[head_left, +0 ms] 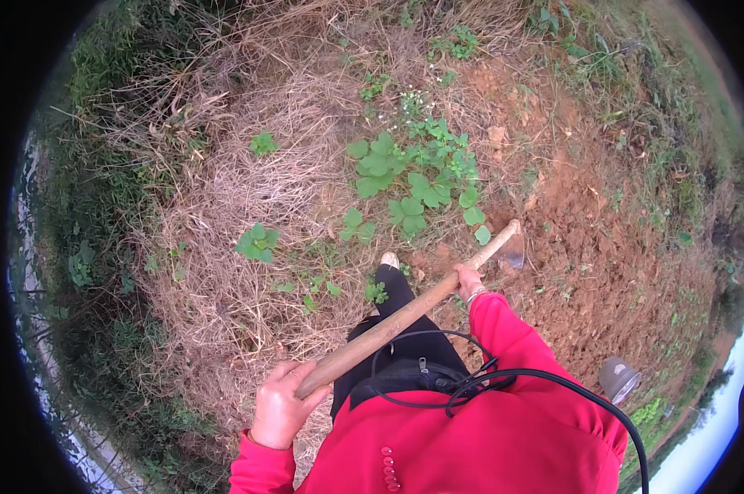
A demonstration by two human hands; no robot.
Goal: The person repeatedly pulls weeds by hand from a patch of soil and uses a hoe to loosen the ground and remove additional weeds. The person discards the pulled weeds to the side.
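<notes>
A long wooden-handled hoe (388, 325) runs slantwise across the front of my body, from lower left to upper right. My left hand (283, 403) is closed round the handle's near end. Farther up the shaft, my right hand (471, 282) grips it not far from the head. The metal hoe blade (513, 251) is at the far end, over loose reddish soil (590, 267); whether it touches the soil I cannot tell. Just left of the blade stands a patch of broad-leaved green plants (421, 185).
Dry straw-like grass (261, 181) covers the ground to the left, with small green plants (257, 243) in it. Dense bushes (100, 346) edge the far left. My shoe (390, 260) stands by the dry grass. A black cable (553, 377) crosses my red sleeve. A grey rounded object (617, 380) is at right.
</notes>
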